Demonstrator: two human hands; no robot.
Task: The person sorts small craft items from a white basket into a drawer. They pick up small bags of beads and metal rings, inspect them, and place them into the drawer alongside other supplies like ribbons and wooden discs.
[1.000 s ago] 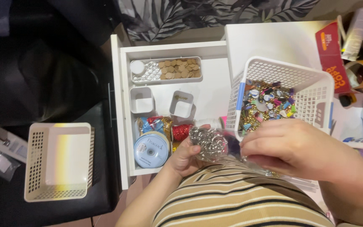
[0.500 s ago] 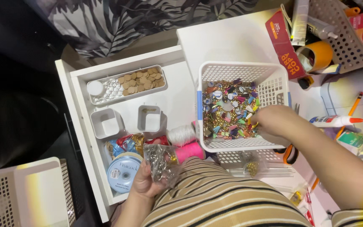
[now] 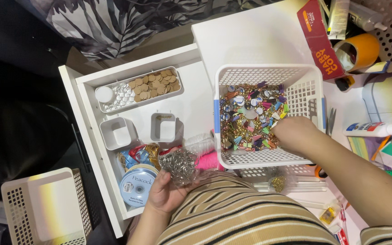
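Head view: looking straight down on a white desk (image 3: 268, 36) and an open white drawer (image 3: 191, 97) beside it.
Since a second ago: both hands were together over the lap, working on the clump of silver rings; now they have parted, and the right one has gone into the basket.
What that suggests: from where I stand, the rings are parked in one hand while the other picks among the charms.
Left hand (image 3: 164, 193): palm up over the drawer's near end, fingers curled loosely under a bag of silver metal rings (image 3: 178, 164), cupping rather than pinching it.
Right hand (image 3: 293, 134): down inside the white plastic basket (image 3: 311, 97), fingers bent and buried at the right side of the heap; whether it has closed on a piece I cannot tell.
Basket contents: a heap of small colourful tassel charms (image 3: 248, 115) with gold chain bits and pale round discs, filling most of the floor.
Rings: a tangled, shiny grey clump, seemingly in clear wrap, just above the striped shirt and touching the palm.
Drawer items: a long tray of tan round discs (image 3: 153, 84), two small empty square cups (image 3: 162, 127), a blue ribbon spool (image 3: 138, 183), a pink thread spool (image 3: 207, 159).
Desk edge: a glue bottle (image 3: 375, 129) well to the right.
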